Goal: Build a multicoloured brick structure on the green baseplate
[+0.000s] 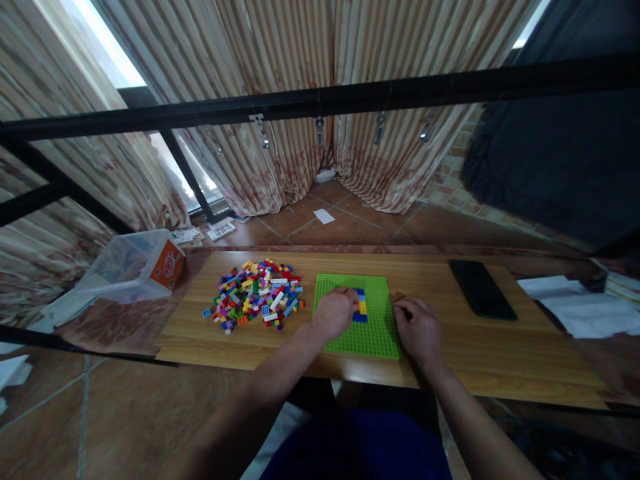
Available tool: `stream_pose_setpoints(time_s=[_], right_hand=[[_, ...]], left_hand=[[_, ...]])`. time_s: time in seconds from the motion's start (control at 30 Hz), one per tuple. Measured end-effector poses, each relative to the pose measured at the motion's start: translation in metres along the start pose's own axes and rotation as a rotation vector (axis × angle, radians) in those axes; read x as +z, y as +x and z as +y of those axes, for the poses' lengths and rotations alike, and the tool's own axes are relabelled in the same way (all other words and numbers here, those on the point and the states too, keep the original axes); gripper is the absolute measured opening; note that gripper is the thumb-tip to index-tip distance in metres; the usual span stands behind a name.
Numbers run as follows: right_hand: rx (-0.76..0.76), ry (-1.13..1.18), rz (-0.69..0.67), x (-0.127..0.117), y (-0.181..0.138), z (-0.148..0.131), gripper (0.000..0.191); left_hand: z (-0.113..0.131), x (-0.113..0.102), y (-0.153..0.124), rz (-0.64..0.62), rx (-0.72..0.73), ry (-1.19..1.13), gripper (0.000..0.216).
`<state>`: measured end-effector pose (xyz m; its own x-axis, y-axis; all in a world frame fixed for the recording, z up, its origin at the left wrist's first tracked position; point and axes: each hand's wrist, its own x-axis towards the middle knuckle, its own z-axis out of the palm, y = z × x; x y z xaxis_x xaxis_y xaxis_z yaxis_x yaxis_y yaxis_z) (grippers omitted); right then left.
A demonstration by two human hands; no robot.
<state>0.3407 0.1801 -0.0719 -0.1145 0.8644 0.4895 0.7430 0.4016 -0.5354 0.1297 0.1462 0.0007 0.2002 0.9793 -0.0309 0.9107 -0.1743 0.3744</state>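
A green studded baseplate (373, 333) lies on the wooden table (500, 347). A small stack of blue and yellow bricks (361, 305) stands near its middle. My left hand (334, 313) rests on the plate with fingers curled, its fingertips touching the left side of that stack. My right hand (419, 330) sits at the plate's right edge, fingers curled against the rim. Whether either hand holds a brick is hidden. A heap of several loose colourful bricks (257, 293) lies left of the plate.
A black phone (481, 288) lies on the table at the right. White papers (575, 303) sit further right. A clear plastic tub (133, 267) with an orange label stands off the table's left end. Black frame bars cross overhead.
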Motion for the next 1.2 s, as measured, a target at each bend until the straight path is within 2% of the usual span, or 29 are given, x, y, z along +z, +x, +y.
stream_pose_setpoints(time_s=[0.2,0.4,0.63,0.97,1.2], right_hand=[[0.001,0.012,0.002,0.0,0.0,-0.001,0.022],[0.006,0.004,-0.001,0.0,0.0,-0.001,0.022],[-0.005,0.002,-0.002,0.0,0.0,0.0,0.022],[-0.004,0.001,0.011,0.001,0.0,0.001,0.021],[0.01,-0.001,-0.012,0.0,0.0,0.0,0.022]], left_hand=[[-0.003,-0.003,0.0,-0.028,0.046,-0.048,0.017],[-0.001,0.004,-0.002,-0.013,0.055,-0.065,0.026],[-0.008,0.006,-0.009,0.031,0.078,-0.127,0.012],[-0.019,-0.004,-0.003,-0.075,0.174,-0.043,0.017],[-0.019,0.006,-0.005,-0.004,0.254,0.083,0.021]])
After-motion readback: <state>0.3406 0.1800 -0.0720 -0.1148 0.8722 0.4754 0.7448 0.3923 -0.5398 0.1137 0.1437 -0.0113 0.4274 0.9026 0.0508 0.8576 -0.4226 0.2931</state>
